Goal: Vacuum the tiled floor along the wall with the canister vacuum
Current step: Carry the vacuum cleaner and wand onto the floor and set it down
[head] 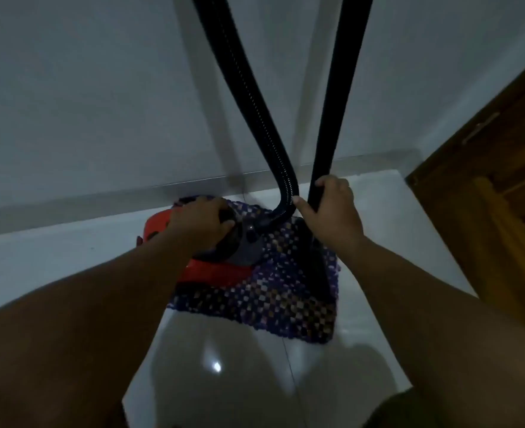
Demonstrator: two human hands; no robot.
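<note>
On checkered mat (286,301), right hand (332,211) grips smooth black tube (329,125).

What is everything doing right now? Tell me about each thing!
left hand: closed on the top of the vacuum.
right hand: grip shut around the black tube.
red vacuum: sitting partly on the mat.
hose: bent, looping upward.
black tube: held upright.
checkered mat: flat on the floor.
wooden door: cannot tell.

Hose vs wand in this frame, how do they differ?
The hose is ribbed and bends into the red canister; the wand is smooth and straight. The right hand grips the wand; the hose runs free, while the left hand rests on the canister. Both are black and rise out of view.
</note>
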